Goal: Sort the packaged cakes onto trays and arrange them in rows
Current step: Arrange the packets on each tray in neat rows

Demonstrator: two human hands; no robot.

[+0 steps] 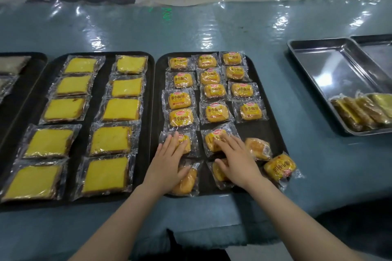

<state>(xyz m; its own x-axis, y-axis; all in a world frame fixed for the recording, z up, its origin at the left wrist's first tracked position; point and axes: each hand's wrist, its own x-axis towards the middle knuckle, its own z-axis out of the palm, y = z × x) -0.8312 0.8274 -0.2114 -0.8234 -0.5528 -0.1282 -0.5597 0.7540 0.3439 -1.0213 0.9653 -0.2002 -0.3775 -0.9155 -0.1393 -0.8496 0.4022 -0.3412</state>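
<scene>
Hands flat on the right black tray, lower centre of frame. My left hand has straight fingers pressing a small bun packet; my right hand does the same on the next packet, nothing gripped. I judge I'm sliding both square to extend the three columns above. Four loose packets sit skewed near the bottom edge, unsorted. Yellow slice cakes already fill the middle tray in two columns. Steel pan at right holds a few more.
</scene>
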